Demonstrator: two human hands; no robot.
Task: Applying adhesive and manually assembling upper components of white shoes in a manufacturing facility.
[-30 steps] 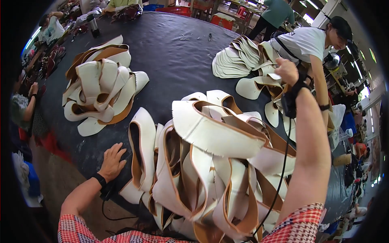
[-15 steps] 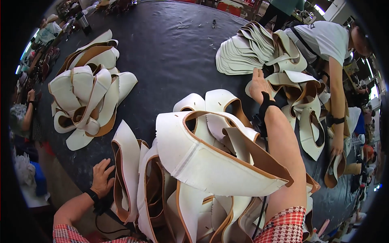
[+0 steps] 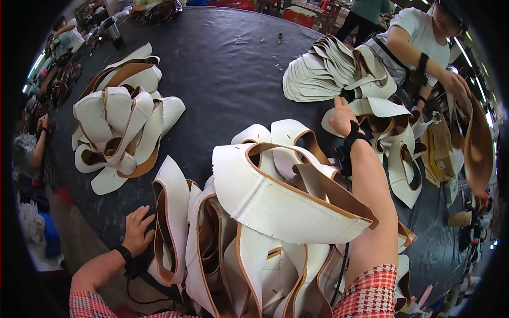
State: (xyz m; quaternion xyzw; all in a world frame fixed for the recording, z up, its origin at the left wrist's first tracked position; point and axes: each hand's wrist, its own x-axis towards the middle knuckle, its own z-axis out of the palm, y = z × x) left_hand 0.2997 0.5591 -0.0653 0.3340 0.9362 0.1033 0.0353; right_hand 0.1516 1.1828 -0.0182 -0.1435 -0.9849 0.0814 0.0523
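My left hand (image 3: 138, 230) rests on the dark table at the lower left, fingers stretched and holding nothing. It lies beside a heap of white, curved shoe uppers (image 3: 286, 212) with brown lining, which stands right in front of me. My right arm reaches past the heap's right side. My right hand (image 3: 343, 117) is also open, its fingers extended forward, close to the left edge of another group of white uppers (image 3: 404, 169). Whether it touches them I cannot tell. Black bands circle both wrists.
Another cluster of white uppers (image 3: 119, 127) lies at the left. A fanned stack of white pieces (image 3: 318, 71) sits at the far right. Beyond it a co-worker in a white shirt (image 3: 416, 40) holds up a brown-faced piece (image 3: 478, 146) near a yellow-brown carton (image 3: 439, 151).
The co-worker has straightened and lifted a piece from the table's right side. My hands stay open in nearly the same places. The view has shifted slightly.
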